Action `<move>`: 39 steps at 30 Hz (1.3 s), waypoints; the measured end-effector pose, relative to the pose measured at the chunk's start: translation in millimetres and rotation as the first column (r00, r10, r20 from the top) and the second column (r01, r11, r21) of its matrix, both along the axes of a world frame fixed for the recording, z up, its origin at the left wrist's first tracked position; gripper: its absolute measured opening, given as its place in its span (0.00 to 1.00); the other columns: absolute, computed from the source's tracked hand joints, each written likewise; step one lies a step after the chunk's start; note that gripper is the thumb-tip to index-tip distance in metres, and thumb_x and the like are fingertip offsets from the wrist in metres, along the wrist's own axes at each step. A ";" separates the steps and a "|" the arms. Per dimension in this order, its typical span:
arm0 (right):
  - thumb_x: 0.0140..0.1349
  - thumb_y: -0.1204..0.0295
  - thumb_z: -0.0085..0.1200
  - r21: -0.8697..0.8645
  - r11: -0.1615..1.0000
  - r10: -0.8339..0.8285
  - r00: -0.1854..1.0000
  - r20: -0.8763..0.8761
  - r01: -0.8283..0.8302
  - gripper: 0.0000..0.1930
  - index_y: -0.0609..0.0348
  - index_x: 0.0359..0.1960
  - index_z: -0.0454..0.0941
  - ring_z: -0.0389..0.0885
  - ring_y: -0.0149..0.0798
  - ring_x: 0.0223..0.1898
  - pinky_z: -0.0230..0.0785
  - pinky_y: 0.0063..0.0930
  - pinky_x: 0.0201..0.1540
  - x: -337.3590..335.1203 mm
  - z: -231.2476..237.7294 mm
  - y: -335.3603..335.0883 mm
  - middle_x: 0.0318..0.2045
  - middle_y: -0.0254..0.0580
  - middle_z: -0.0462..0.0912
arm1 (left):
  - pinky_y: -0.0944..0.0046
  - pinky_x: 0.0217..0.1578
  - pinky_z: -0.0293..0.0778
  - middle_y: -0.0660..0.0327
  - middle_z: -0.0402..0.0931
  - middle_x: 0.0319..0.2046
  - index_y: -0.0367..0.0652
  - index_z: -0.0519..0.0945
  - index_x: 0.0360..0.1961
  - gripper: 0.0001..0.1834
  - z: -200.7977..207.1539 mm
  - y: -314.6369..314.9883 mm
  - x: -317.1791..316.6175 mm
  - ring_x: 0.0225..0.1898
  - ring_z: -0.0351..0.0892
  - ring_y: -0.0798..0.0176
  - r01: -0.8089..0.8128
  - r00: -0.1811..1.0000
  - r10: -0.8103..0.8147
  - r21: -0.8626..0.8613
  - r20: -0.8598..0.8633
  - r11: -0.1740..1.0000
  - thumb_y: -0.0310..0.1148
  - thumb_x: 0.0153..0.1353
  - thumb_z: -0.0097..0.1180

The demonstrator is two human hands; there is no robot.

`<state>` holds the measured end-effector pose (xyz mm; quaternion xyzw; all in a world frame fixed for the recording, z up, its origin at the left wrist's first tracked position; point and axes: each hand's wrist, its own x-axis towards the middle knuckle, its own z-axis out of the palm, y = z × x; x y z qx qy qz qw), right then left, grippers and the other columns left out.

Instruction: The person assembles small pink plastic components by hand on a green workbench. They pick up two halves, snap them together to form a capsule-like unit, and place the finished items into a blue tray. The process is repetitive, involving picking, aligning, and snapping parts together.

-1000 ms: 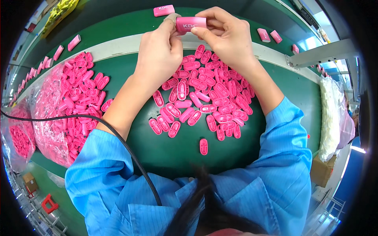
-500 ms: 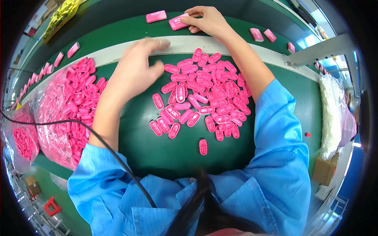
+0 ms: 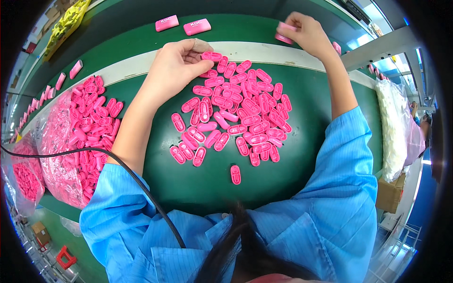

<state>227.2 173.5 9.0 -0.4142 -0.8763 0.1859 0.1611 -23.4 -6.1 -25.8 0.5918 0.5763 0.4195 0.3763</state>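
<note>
My left hand (image 3: pixel 177 66) is at the far edge of a heap of pink oval plastic caps (image 3: pixel 250 107), its thumb and fingers closed on one pink cap (image 3: pixel 211 56). A pale covering wraps one of its fingertips. Out over the green belt at the far right, my right hand (image 3: pixel 304 33) grips a small pink rounded case (image 3: pixel 285 34), slightly blurred. Two pink cases with white print lie on the belt beyond my left hand: one pink case (image 3: pixel 167 23) and another pink case (image 3: pixel 197 27). A single cap (image 3: pixel 235 174) lies apart, close to my body.
Clear bags (image 3: pixel 59 146) of pink caps spill open at the left, with a black cable (image 3: pixel 94 149) across them. A pale rail (image 3: pixel 264 53) divides table and belt. A metal arm (image 3: pixel 380 53) and a bag of white parts (image 3: pixel 391 129) stand at the right.
My right hand has let go of a case beside the other one on the belt and moved right to grip another case. My left hand has closed on a cap.
</note>
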 end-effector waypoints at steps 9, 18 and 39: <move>0.55 0.73 0.57 -0.473 0.755 0.064 0.769 -0.636 -0.454 0.16 0.65 0.44 0.72 0.79 0.29 0.35 0.73 0.22 0.40 -82.9 -21.4 -78.3 0.35 0.40 0.80 | 0.71 0.40 0.74 0.59 0.78 0.37 0.33 0.76 0.43 0.17 -11.5 -0.8 -2.7 0.38 0.77 0.70 -0.159 0.866 0.143 -0.007 0.480 0.987 0.29 0.54 0.60; 0.56 0.74 0.57 -0.520 0.721 -0.037 0.723 -0.690 -0.459 0.14 0.64 0.43 0.72 0.78 0.28 0.33 0.72 0.20 0.38 -83.4 -34.5 -79.2 0.34 0.39 0.80 | 0.71 0.42 0.75 0.58 0.77 0.38 0.33 0.76 0.45 0.16 -13.3 -0.1 5.2 0.39 0.78 0.68 -0.217 0.781 0.185 -0.019 0.597 0.976 0.32 0.58 0.57; 0.55 0.77 0.57 -0.550 0.659 -0.058 0.694 -0.718 -0.514 0.14 0.64 0.42 0.71 0.78 0.28 0.32 0.73 0.19 0.39 -82.3 -36.5 -79.5 0.34 0.40 0.80 | 0.73 0.36 0.76 0.57 0.80 0.33 0.30 0.77 0.43 0.15 -16.0 -3.3 16.5 0.33 0.78 0.71 -0.350 0.800 0.218 0.139 0.559 0.926 0.30 0.58 0.56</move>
